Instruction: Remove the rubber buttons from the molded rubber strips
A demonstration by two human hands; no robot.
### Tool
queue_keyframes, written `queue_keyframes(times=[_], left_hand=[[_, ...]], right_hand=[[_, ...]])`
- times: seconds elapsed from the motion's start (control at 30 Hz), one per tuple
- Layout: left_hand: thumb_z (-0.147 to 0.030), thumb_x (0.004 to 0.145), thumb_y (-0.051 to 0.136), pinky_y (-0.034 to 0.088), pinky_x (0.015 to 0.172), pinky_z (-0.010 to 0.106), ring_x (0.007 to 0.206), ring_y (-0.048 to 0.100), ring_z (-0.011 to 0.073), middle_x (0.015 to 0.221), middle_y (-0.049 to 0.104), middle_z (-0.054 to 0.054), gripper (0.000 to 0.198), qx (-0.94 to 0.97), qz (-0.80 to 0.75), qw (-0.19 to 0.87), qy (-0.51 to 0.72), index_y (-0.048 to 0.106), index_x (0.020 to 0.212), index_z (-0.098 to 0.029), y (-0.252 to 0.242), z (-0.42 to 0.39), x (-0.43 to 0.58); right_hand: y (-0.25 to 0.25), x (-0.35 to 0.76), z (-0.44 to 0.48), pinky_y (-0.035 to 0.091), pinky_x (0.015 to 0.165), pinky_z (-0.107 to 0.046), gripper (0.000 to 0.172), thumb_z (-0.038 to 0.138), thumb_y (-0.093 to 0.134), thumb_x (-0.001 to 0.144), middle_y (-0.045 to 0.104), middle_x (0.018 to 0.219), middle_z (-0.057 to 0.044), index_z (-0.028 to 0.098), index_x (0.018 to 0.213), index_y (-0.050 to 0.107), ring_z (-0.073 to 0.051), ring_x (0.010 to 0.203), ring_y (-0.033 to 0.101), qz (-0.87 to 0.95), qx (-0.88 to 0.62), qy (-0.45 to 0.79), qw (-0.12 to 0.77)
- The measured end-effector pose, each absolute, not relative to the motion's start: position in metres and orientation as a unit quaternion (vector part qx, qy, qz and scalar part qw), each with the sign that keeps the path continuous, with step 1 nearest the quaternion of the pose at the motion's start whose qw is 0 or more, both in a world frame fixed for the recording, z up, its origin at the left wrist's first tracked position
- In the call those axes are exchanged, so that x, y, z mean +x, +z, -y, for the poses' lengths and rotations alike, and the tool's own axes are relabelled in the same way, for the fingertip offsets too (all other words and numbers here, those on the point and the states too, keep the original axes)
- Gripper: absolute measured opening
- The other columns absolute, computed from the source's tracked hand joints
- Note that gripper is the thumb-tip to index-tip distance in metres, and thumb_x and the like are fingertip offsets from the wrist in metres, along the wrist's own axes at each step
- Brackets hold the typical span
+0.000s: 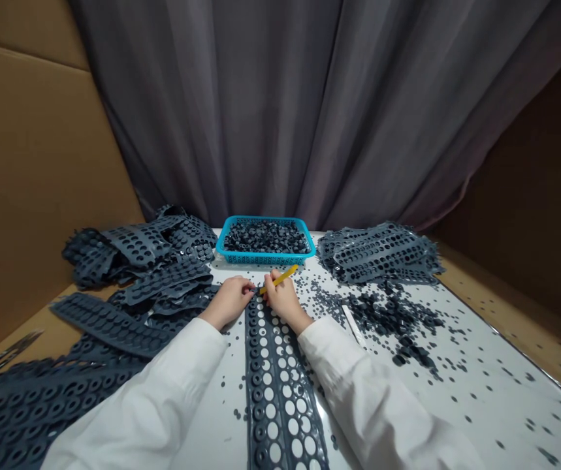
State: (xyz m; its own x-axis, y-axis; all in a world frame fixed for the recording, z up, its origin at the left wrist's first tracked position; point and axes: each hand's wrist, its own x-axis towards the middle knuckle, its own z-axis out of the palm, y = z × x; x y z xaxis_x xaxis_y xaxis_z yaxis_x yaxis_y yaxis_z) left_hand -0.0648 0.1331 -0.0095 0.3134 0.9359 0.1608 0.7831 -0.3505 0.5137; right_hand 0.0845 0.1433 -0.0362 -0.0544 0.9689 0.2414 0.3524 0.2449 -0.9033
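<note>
A long dark grey rubber sheet (281,378) with rows of round holes lies lengthwise on the white table in front of me. Down its left edge runs a row of ring-shaped parts still set in the sheet. My left hand (234,300) is closed in a pinch at the sheet's far left edge, on the ring row. In my right hand (283,297) is a slim yellow pen-like tool (280,279), its lower tip close to the left fingertips at the same spot. Whatever small part lies between the fingertips is mostly hidden.
Behind my hands stands a blue basket (266,258) full of small dark parts. Sheets are piled at left (162,281) and back right (381,253). Loose dark rings (392,316), a white strip (353,325) and scattered discs lie right. Tweezers (3,359) rest far left.
</note>
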Motion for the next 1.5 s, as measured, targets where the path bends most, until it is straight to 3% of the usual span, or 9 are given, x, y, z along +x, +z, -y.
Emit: queue_keyframes(times=[0.23, 0.53, 0.8, 1.0, 1.5], left_hand=[[-0.010, 0.077, 0.058, 0.042, 0.078, 0.027, 0.085, 0.057, 0.0189, 0.087, 0.058, 0.005, 0.015, 0.825, -0.513, 0.152, 0.181, 0.065, 0.089, -0.016, -0.0112, -0.1338, -0.0631], [-0.011, 0.083, 0.051, 0.041, 0.075, 0.027, 0.080, 0.056, 0.0178, 0.081, 0.058, 0.005, 0.012, 0.839, -0.503, 0.121, 0.167, 0.061, 0.079, -0.016, -0.0079, -0.1321, -0.0625], [-0.010, 0.079, 0.056, 0.041, 0.080, 0.028, 0.088, 0.056, 0.0192, 0.089, 0.058, 0.006, 0.013, 0.851, -0.489, 0.115, 0.155, 0.062, 0.089, -0.016, -0.0069, -0.1327, -0.0648], [-0.008, 0.081, 0.051, 0.042, 0.076, 0.028, 0.083, 0.057, 0.0194, 0.086, 0.057, 0.006, 0.011, 0.845, -0.503, 0.101, 0.149, 0.060, 0.081, -0.016, -0.0081, -0.1300, -0.0607], [-0.009, 0.082, 0.048, 0.043, 0.072, 0.027, 0.077, 0.058, 0.0180, 0.078, 0.062, 0.005, 0.015, 0.797, -0.538, 0.130, 0.242, 0.060, 0.077, -0.015, -0.0147, -0.1299, -0.0616]], right_hand=[[-0.0386, 0.0854, -0.1420, 0.041, 0.048, -0.023, 0.026, 0.028, 0.037, 0.087, 0.048, 0.040, 0.007, 0.024, 0.062, 0.034, -0.013, 0.036, 0.050, 0.640, -0.526, 0.323, 0.458], [-0.0388, 0.0857, -0.1415, 0.042, 0.050, -0.023, 0.027, 0.028, 0.039, 0.087, 0.048, 0.040, 0.007, 0.023, 0.061, 0.034, -0.013, 0.037, 0.051, 0.633, -0.535, 0.318, 0.460], [-0.0400, 0.0858, -0.1401, 0.042, 0.048, -0.023, 0.026, 0.030, 0.038, 0.088, 0.049, 0.041, 0.007, 0.024, 0.063, 0.035, -0.013, 0.037, 0.052, 0.630, -0.533, 0.326, 0.461], [-0.0384, 0.0854, -0.1395, 0.042, 0.047, -0.023, 0.025, 0.029, 0.039, 0.087, 0.050, 0.042, 0.007, 0.024, 0.063, 0.035, -0.013, 0.037, 0.052, 0.628, -0.535, 0.330, 0.460], [-0.0372, 0.0851, -0.1390, 0.040, 0.046, -0.023, 0.025, 0.028, 0.038, 0.087, 0.048, 0.041, 0.007, 0.024, 0.063, 0.035, -0.013, 0.036, 0.050, 0.629, -0.531, 0.330, 0.463]])
